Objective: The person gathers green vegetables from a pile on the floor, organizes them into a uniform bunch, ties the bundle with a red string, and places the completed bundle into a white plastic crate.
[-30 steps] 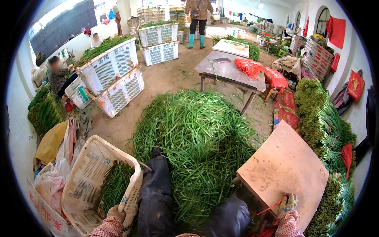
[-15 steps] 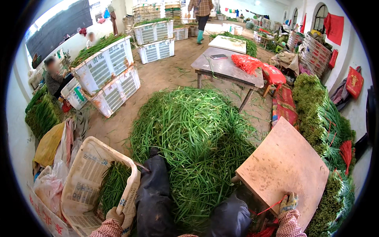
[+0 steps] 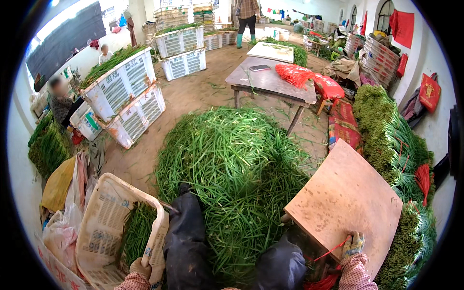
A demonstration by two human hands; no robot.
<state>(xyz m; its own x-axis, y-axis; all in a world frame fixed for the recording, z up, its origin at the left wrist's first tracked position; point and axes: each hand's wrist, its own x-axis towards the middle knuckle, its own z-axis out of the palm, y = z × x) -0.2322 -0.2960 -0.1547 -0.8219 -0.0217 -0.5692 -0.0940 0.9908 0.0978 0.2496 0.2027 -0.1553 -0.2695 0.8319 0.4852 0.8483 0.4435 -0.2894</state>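
Note:
At the lower left, my left hand [image 3: 141, 267] grips the rim of a dirty white plastic crate [image 3: 163, 232]. The crate is tilted, and a bunch of green stalks [image 3: 137, 232] lies inside it. My right hand [image 3: 354, 243], in a patterned work glove, rests on a brown wooden board [image 3: 350, 195] with its fingers curled. A thin red tie [image 3: 333, 250] runs from between its thumb and fingers to the board's near edge. Between my legs and beyond them spreads a big heap of long green stalks [image 3: 229, 150].
Bundled green stalks [image 3: 374, 121] are stacked along the right wall. A grey table [image 3: 266, 79] with red ties [image 3: 292, 76] stands ahead. White crates [image 3: 128, 82] are piled at left, near a seated person [image 3: 60, 104]. Another person [image 3: 246, 21] stands far back. Sacks [image 3: 60, 188] lie beside my crate.
The view has shifted slightly, so the surroundings sit a little further left. Both hands keep their places on the crate and the board. The far person's legs have changed position.

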